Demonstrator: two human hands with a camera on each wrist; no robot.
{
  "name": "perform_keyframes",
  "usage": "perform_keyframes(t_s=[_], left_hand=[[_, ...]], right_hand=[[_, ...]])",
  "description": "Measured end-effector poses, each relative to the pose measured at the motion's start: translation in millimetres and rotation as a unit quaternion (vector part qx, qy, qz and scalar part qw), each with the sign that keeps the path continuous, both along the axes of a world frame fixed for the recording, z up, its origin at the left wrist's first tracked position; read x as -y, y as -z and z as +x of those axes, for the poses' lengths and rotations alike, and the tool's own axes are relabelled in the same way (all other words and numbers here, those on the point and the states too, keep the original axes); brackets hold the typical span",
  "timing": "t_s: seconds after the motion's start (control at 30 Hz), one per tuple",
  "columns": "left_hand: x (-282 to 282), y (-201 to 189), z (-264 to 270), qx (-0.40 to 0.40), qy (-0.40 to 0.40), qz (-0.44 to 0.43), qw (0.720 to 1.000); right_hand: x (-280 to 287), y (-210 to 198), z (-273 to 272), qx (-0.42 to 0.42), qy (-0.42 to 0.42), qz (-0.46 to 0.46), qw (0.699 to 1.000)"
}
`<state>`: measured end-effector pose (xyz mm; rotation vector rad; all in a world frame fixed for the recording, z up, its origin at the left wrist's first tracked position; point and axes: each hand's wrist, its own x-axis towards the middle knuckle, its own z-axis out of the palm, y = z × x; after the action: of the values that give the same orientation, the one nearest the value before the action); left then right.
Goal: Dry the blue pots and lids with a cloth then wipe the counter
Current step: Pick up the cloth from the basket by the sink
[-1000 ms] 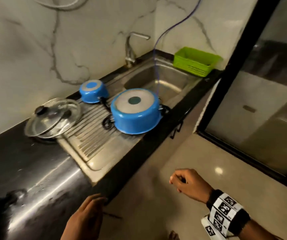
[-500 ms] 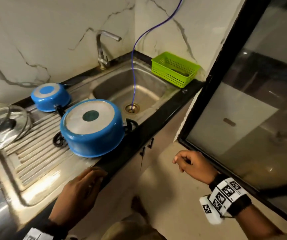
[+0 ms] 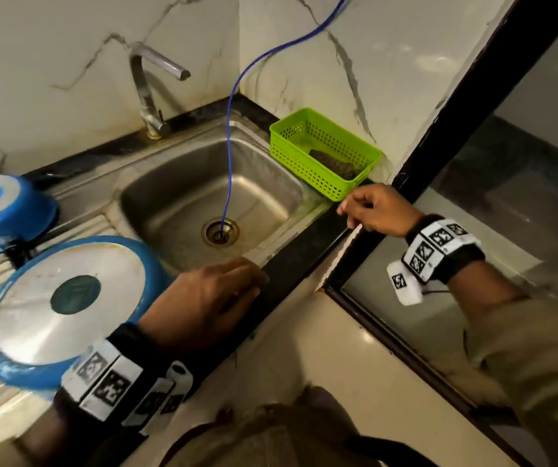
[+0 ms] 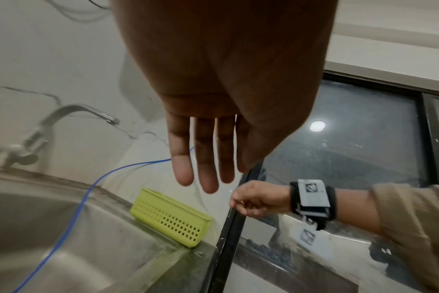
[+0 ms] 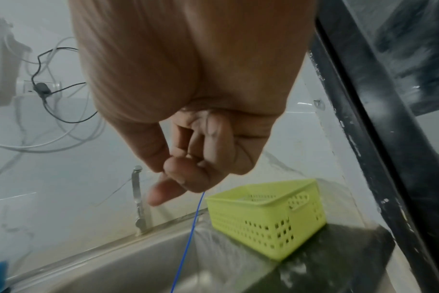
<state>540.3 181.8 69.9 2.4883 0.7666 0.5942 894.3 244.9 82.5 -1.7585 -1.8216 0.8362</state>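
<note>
Now large blue pot (image 3: 65,308) upturned beside straight left-hand fingers (image 3: 237,278) — right-hand fingers (image 3: 355,210) curled, empty.

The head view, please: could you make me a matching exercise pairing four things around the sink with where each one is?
Things:
1. Green basket
2. Blue hose
3. Big blue pot
4. Left hand

Places:
A. upside down on the drainboard
B. resting on the counter's front edge
C. in the corner right of the sink
D. running down into the drain

Pairs: 1-C, 2-D, 3-A, 4-B
</note>
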Motion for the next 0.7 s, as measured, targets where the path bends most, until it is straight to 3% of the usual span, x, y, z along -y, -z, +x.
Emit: perform_keyframes(t_s=[0.3,0.47,0.57,0.7], left_hand=[[-79,24,115,-0.192,0.023,-0.011,0.981],[-119,22,177,-0.169,-0.021,0.001,0.985],[-136,17,210,-0.130,-0.053,-0.002,0.990],[-154,21,251,-0.147,-0.068,-0.037,0.986]], right_hand=[[-182,-13,76,0.155,-0.139,-0.072,0.975],[-262,-7,73,0.254,-0.219,-0.081,0.938],[-292,3,60,0.311,-0.281,-0.094,0.903],[-316,31,49,0.366,-0.352,-0.178,0.843]])
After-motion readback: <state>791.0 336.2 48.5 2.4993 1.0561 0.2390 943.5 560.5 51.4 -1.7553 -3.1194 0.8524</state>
